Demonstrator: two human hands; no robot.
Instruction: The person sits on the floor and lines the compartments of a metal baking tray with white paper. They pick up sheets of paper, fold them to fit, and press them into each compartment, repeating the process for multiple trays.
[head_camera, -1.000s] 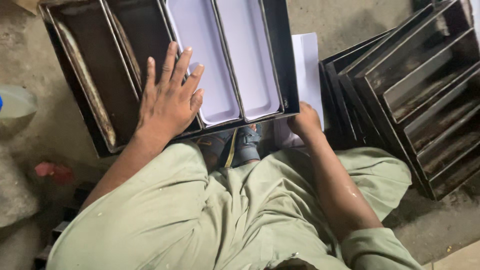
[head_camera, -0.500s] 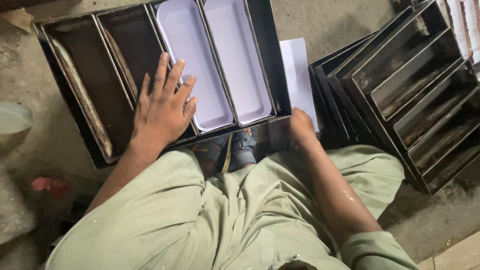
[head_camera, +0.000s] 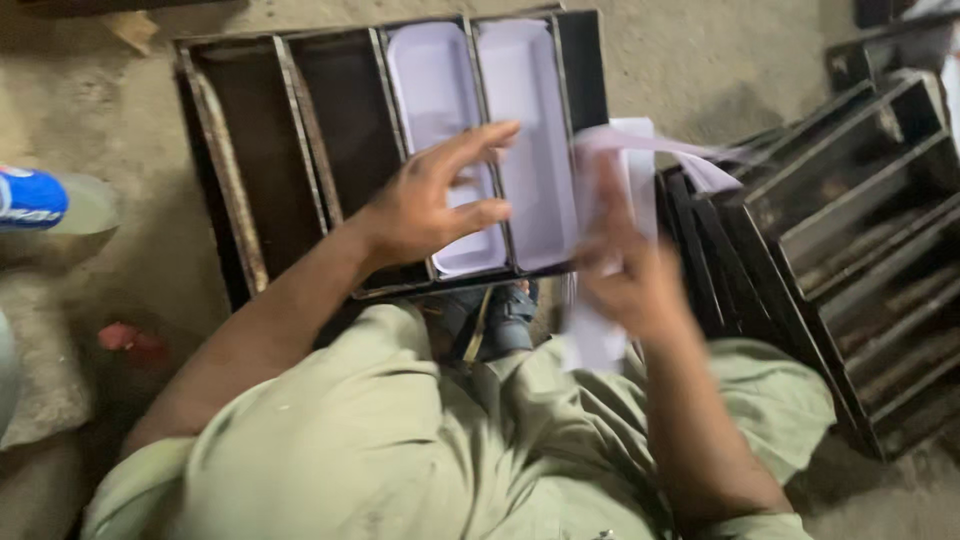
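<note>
Two paper liners (head_camera: 480, 130) lie in the divided tray (head_camera: 300, 150), stacked trays (head_camera: 840, 260) to its right.

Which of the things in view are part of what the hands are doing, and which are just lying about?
In use:
left hand over the four-slot baking tray
right hand holding a paper sheet
two paper liners already in slots

Lying about:
stack of trays
bottle
red scrap

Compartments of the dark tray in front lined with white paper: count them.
2: the liner under the left hand and the liner beside it. The two compartments left of them in the tray are bare.
</note>
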